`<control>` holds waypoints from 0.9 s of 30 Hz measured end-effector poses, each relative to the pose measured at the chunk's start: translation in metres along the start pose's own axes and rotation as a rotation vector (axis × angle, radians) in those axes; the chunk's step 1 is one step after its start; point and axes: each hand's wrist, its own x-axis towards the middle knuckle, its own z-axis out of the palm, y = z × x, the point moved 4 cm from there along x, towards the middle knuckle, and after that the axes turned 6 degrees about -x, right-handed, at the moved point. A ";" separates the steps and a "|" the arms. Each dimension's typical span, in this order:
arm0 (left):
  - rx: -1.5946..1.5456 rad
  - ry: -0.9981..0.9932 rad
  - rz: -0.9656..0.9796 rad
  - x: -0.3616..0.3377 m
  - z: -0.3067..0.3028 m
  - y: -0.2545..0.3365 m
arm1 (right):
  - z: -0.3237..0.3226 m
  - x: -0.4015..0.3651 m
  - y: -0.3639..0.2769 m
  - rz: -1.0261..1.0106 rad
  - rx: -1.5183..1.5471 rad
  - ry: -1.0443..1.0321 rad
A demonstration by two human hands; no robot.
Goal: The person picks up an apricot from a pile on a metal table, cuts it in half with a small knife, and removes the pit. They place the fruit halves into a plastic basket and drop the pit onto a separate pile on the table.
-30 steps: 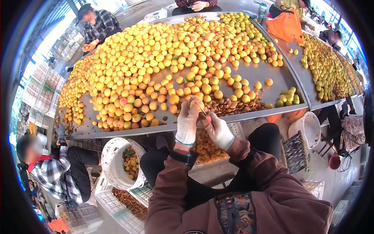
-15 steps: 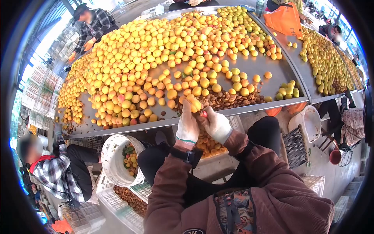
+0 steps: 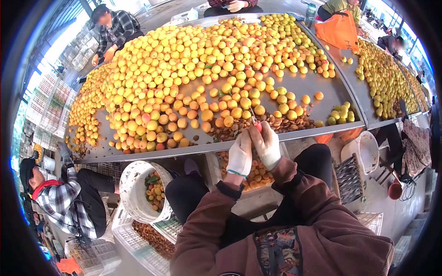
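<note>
Head view (single cam). R hand [image 3: 267, 143]: fingers closed firmly round the red handle of a small knife [image 3: 258, 124]; grip fully taken up, blade exposed, pointing fwd & slightly L, away from the wearer. L hand [image 3: 240, 155]: pos. immed. L of R hand, fingers bent, tips adj. to the knife grip; palm side hidden, so opening & contents can't be told. Both hands in white gloves w/ stained fingers.

Fruit pile [image 3: 179, 62]: fwd of grip, spread L & R on metal table [image 3: 317, 89]; nearest loose fruit just beyond & L of the blade. Blade-to-fruit contact: can't be told. Brown pits [image 3: 283, 123]: directly ahead & R of grip, along near table edge.

Below grip, between knees: orange fruit pieces [image 3: 260, 178] in a crate. L & below grip: white bucket [image 3: 132, 191], part-filled w/ fruit & leaves. Far fwd R of grip: orange bag [image 3: 338, 32], adj. to table divider.
</note>
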 end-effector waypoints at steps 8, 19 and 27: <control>-0.414 0.165 0.041 0.024 -0.007 -0.043 | 0.002 -0.003 -0.002 -0.080 -0.240 -0.027; -0.667 0.035 -0.512 0.017 -0.023 -0.019 | 0.005 0.002 0.027 0.284 0.517 0.068; -0.912 -0.026 -0.508 0.017 -0.009 -0.026 | 0.001 0.005 0.000 0.162 0.316 -0.135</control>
